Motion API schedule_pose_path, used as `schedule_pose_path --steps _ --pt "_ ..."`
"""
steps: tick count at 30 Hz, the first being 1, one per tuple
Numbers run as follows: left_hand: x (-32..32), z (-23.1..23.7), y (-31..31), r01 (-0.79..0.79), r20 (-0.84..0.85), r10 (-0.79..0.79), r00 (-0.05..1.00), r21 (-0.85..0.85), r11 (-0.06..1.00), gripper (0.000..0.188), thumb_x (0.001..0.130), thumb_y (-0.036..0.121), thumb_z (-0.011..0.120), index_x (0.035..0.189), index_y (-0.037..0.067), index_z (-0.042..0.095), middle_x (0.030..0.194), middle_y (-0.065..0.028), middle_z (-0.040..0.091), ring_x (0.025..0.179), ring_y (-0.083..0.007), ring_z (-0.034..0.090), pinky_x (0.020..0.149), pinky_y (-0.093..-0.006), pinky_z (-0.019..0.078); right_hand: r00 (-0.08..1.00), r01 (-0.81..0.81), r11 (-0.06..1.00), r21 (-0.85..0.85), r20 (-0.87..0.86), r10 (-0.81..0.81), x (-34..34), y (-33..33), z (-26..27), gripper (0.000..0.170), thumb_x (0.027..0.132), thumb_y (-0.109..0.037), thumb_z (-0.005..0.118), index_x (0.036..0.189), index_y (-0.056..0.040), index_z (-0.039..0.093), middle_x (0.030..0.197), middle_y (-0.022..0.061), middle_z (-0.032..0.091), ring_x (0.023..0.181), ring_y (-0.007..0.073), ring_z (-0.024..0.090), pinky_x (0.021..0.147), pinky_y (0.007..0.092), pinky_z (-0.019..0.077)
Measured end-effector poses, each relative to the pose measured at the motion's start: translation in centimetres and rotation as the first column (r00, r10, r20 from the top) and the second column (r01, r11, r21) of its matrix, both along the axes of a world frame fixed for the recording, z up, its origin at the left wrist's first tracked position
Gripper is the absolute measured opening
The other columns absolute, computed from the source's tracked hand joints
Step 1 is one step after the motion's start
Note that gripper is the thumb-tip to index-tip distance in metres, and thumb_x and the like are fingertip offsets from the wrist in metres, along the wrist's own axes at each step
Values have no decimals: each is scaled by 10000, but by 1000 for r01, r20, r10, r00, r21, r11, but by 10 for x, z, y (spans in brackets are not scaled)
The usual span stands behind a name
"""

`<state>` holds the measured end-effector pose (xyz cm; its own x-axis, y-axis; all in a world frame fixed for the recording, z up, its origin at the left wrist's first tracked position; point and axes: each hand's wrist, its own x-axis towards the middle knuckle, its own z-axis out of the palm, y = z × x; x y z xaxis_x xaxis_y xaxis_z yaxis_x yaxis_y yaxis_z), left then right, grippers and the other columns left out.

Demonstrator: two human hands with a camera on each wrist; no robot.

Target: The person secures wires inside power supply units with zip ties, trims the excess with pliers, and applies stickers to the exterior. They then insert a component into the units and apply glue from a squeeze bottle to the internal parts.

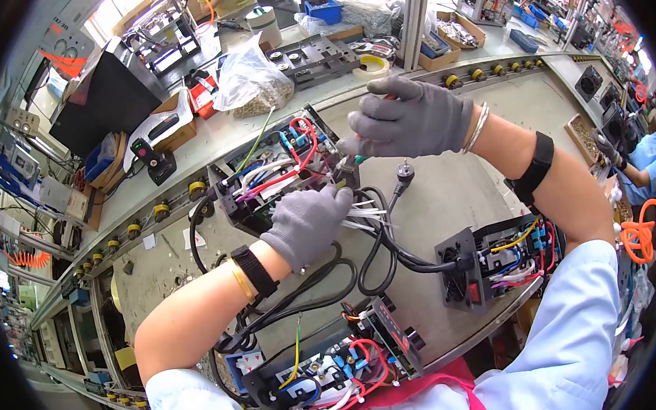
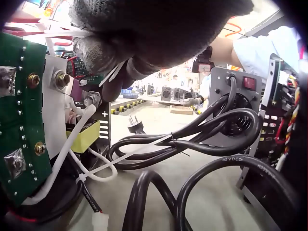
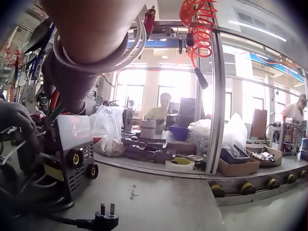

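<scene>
My left hand (image 1: 310, 217), in a grey glove, holds a bunch of white cable ties (image 1: 366, 214) at the front corner of an open-topped welding machine (image 1: 277, 167). Its fingers are among the wires there; in the left wrist view a cable tie (image 2: 127, 156) circles a white and a black wire beside a green circuit board (image 2: 24, 110). Above the machine's right end, my gloved right hand (image 1: 416, 117) has its fingers curled round a tool with red and green handles (image 3: 55, 98); its working end is hidden. The machine's front panel (image 3: 74, 132) carries two brass-centred sockets.
A black power cord with a plug (image 1: 405, 172) lies coiled on the bench. Two more open machines stand nearby, one at the right (image 1: 497, 262), one close to my body (image 1: 338, 370). Rollers (image 1: 162, 211) line the bench's far edge; beyond are a bag of parts (image 1: 253, 82) and tape (image 1: 372, 65).
</scene>
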<state>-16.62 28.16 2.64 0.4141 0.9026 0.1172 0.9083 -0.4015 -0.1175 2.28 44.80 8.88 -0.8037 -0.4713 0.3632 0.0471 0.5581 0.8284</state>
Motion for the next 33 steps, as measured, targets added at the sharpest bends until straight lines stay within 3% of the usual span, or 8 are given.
schedule_pose_path --steps 8,12,15,18,25,28,32,33 --pt "-1 0 -1 -17 25 18 1000 -43 999 270 827 118 554 1096 99 557 863 -93 596 637 -278 627 495 -394 472 1000 0 999 -46 29 1 -2 -7 -3 332 800 -265 597 1124 -336 588 949 -71 484 967 102 501 1026 330 376" --pt "-3 0 -2 -23 67 28 997 -64 998 276 808 108 570 1084 100 557 859 -102 600 666 -294 629 524 -408 483 988 57 992 -110 148 -40 -5 -15 2 215 856 -287 561 1049 -232 641 884 -48 573 886 136 584 827 323 491" --pt "-6 1 -3 -54 69 58 996 -64 997 262 802 102 578 1063 97 557 852 -106 604 677 -301 629 542 -412 492 897 400 811 -426 363 -251 -3 -24 8 147 890 -263 559 926 -156 653 812 4 588 779 184 615 584 321 517" --pt "-10 -7 -10 -19 155 24 988 -34 999 245 800 102 583 1044 95 558 846 -105 602 685 -305 632 552 -408 498 910 354 843 -405 357 -211 -1 -23 8 200 920 -265 544 834 -108 633 719 36 568 672 212 611 495 339 505" --pt "-7 -35 -28 70 64 -47 997 -442 894 278 784 173 630 1051 110 579 695 -85 617 616 -336 634 533 -440 495 938 189 914 -358 342 -60 -6 -37 10 198 886 -286 569 865 -93 607 747 39 561 685 201 591 525 314 507" --pt "-3 -47 -24 114 239 -49 970 -266 957 358 783 161 619 1136 143 567 644 -71 616 565 -323 629 491 -437 482 951 98 902 -421 308 40 -22 -42 -12 191 834 -251 582 897 -71 593 766 47 562 661 203 576 581 305 498" --pt "7 -55 -19 -4 128 26 991 -171 985 591 813 124 558 1384 89 407 658 -78 633 540 -278 638 446 -423 476 978 56 971 -232 208 -6 -36 -51 -42 223 728 -232 585 930 -143 610 906 -33 508 870 115 523 743 268 413" --pt "9 -56 -16 -58 69 76 995 -228 972 495 804 117 561 1290 69 479 654 -81 639 524 -286 634 452 -423 485 975 48 973 -226 222 4 -40 -52 -48 226 710 -222 591 922 -143 583 942 -23 486 922 117 500 849 275 373"
